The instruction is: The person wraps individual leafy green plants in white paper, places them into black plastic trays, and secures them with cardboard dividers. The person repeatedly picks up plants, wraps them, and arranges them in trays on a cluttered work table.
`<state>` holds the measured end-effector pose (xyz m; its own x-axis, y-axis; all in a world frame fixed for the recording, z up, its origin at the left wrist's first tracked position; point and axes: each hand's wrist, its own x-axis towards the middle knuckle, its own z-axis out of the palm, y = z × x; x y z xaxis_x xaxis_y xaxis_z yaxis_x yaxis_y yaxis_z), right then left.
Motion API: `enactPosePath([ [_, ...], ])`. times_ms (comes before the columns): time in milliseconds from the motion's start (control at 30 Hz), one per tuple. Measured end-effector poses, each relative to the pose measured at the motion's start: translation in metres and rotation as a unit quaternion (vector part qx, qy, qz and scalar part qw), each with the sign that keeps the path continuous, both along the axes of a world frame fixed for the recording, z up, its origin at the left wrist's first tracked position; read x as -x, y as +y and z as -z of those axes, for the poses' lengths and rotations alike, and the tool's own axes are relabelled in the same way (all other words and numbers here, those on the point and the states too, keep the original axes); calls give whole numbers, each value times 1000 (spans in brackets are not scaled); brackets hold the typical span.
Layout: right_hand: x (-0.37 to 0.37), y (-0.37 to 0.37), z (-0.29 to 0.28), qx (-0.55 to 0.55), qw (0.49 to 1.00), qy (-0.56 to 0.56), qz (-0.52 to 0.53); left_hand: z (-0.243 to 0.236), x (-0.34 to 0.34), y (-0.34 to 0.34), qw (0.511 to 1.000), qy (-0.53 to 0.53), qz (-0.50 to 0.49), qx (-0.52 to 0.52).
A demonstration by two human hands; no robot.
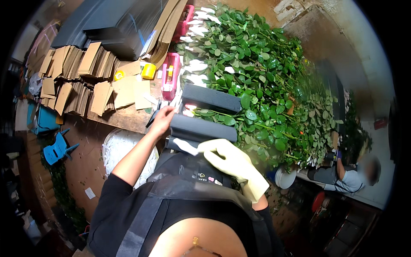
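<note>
L hand (162, 121), bare, fingers curled over the left end of a dark corrugated wrap sheet (201, 128), closed on it. R hand (233, 160), in a pale yellow rubber glove, grips the near edge of the same sheet from below/right, thumb on top; a white strip or tag sits at its fingertips, can't tell what exactly. Sheet lies across the bench edge right in front of the body, partly curled round a bunch of green stems w/ leaves (222, 118) that stick out to the right.

Progress, judged from the layout: one bunch looks already sleeved, a second dark corrugated bundle (212, 98) lying just behind the one in hand, pale flower heads showing at its left end. The bunch in hand seems mid-wrap: sheet round the stems but not closed or taped as far as I can see. Lots left: big heap of leafy cut stems (265, 73) fills the bench to the right, w/ white paper-covered heads along its left side. Supplies at hand: pink tape dispenser (170, 75), yellow tape roll (148, 71), stacks of brown cardboard pieces (81, 77), more dark sheets (115, 25) at far end.

Pose: L forearm runs up from lower left, elbow bent, wrist tipped fwd, palm down. R arm comes in tight across the chest, wrist cocked, palm turned toward the sheet. Another person (351, 175) crouches low at the right, apart from this work.
</note>
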<state>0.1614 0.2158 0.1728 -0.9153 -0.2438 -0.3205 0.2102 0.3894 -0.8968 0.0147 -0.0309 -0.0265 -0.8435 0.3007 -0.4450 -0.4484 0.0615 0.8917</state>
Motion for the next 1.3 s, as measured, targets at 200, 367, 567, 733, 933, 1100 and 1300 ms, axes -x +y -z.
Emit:
enactPosePath([
  [200, 16, -13, 14, -146, 980, 135, -1, -93, 1, -6, 989, 74, 65, -112],
  [367, 54, -5, 87, -313, 938, 135, 63, -133, 37, 34, 791, 595, 95, 102],
  [567, 61, -3, 90, -343, 929, 135, 43, -66, 28, 46, 661, 615, 395, 171],
  [733, 67, 3, 44, -317, 934, 93, -135, -45, 9, 35, 619, 624, 393, 273],
  [933, 108, -42, 81, -454, 840, 120, -272, -28, 14, 39, 658, 599, 394, 231],
  [1100, 170, -151, 72, -340, 872, 202, -288, -9, 7, 41, 615, 670, 320, 267],
  [1300, 237, -221, 177, -374, 795, 441, -182, -1, 8, 48, 646, 631, 349, 253],
])
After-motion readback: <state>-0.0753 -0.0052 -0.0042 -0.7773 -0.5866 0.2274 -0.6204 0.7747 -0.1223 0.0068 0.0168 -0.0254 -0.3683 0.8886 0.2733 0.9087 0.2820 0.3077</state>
